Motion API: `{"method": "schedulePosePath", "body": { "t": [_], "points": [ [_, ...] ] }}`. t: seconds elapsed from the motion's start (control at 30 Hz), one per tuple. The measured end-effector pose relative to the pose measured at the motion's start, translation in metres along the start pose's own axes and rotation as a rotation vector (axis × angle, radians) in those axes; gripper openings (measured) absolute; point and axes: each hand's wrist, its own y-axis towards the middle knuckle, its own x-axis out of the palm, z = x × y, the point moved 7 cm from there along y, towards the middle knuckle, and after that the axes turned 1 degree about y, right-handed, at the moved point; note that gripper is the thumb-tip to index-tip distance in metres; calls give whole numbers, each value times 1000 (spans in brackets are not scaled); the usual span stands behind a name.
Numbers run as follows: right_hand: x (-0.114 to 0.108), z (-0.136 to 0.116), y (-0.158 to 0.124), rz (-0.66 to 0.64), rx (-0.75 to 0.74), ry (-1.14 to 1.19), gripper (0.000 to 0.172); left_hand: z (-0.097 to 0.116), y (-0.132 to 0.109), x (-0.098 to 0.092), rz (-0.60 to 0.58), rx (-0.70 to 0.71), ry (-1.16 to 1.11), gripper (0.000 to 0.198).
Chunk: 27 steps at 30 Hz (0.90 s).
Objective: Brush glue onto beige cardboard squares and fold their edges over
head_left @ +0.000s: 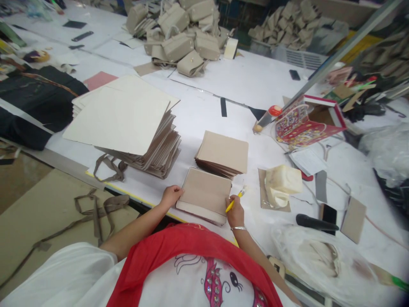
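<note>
A small stack of beige rectangular pieces [206,192] lies at the near edge of the white table [243,81]. My left hand [170,196] rests on the stack's left edge, its fingers curled onto it. My right hand [235,210] is closed round a yellow brush [235,200] at the stack's right edge, bristles pointing up and away. Just behind lies a second stack of the same beige pieces [223,152]. A cream-coloured glue container [281,184] sits on a card to the right of the brush.
A large fanned pile of beige boards [128,123] lies to the left. Finished beige bags [179,36] are heaped at the back. A red patterned box [305,121], a black handle [315,222], a phone [329,213] and plastic bags [322,260] crowd the right. Straps [96,209] hang off the near edge.
</note>
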Motion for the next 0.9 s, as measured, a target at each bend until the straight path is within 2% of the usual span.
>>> {"method": "schedulePosePath", "body": {
  "t": [0.17,0.57,0.9],
  "points": [
    [2,0,2,-6,20,7,35,-4,5,2,-6,-14,-3,26],
    [-2,-5,2,-44,87,-145,22,-2,7,3,-45,-32,77,30],
    [0,-7,5,-90,82,-208,22,1,8,3,-57,-32,136,27]
  ]
}}
